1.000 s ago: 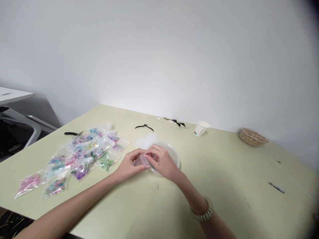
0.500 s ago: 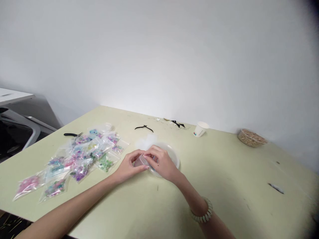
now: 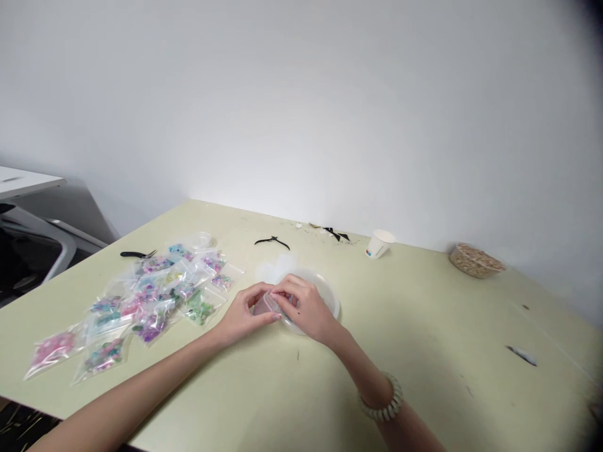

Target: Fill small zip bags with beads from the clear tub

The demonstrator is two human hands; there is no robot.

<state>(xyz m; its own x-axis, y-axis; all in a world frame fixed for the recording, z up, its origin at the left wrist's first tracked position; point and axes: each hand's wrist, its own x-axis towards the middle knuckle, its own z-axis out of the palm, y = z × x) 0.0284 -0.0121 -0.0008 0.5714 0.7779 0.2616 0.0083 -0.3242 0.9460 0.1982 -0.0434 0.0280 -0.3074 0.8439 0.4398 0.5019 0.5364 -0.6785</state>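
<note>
Between my two hands is a small clear plastic bag, held over the near left part of a white round dish. My left hand grips the bag's left side, thumb stretched along the near edge. The fingers of my right hand are pinched at the bag's upper edge and hide much of it and of the dish. Bluish bits show beneath my right fingers; whether they lie in the bag or the dish I cannot tell. A fluffy white, translucent thing lies just behind the dish.
Several clear bags of coloured beads spread over the left side. Black-handled pliers lie behind them, and black cutters farther right. A paper cup, a tub of tan pieces and dark scraps stand along the wall; a pen-like object lies right.
</note>
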